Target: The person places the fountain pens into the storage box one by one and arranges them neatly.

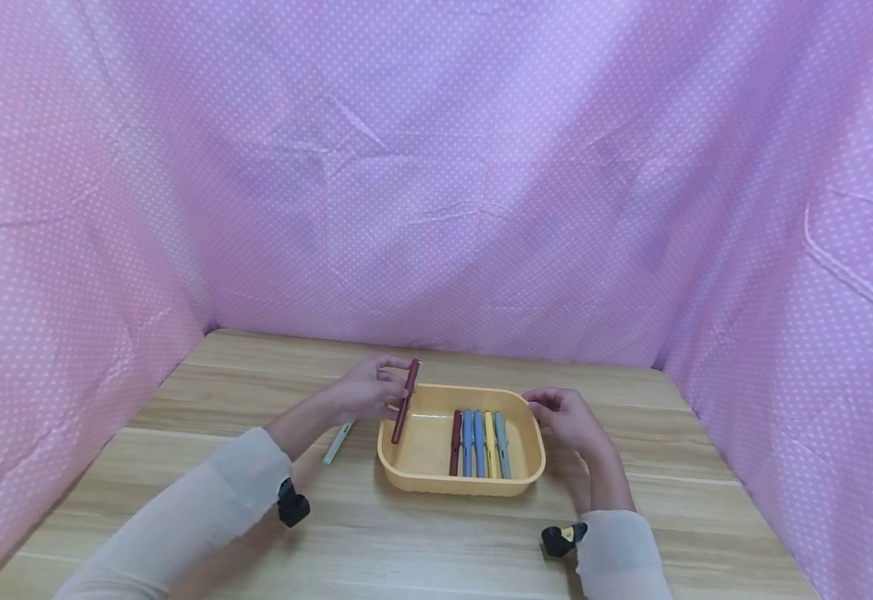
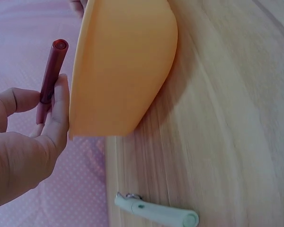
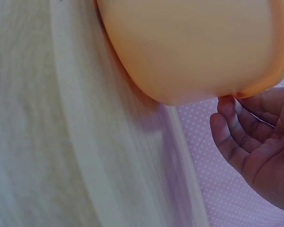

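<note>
My left hand (image 1: 364, 390) pinches a dark red pen (image 1: 406, 402) between thumb and fingers, tilted over the left end of a yellow plastic tray (image 1: 421, 482). In the left wrist view the pen (image 2: 53, 71) points up beside the tray's wall (image 2: 123, 71). My right hand (image 1: 567, 417) is at the tray's far right corner; in the right wrist view its thumb and fingertips (image 3: 222, 127) meet at the rim. Inside the tray several pens lie side by side: a dark red one (image 1: 454, 443), two blue ones (image 1: 479, 446), a yellow one (image 1: 490, 446) and a grey-blue one (image 1: 502, 446).
A pale green pen (image 1: 339, 443) lies on the wooden table (image 1: 406, 542) left of the tray, partly behind the left wrist in the head view. Pink dotted cloth (image 1: 436, 208) hangs around the table's back and sides.
</note>
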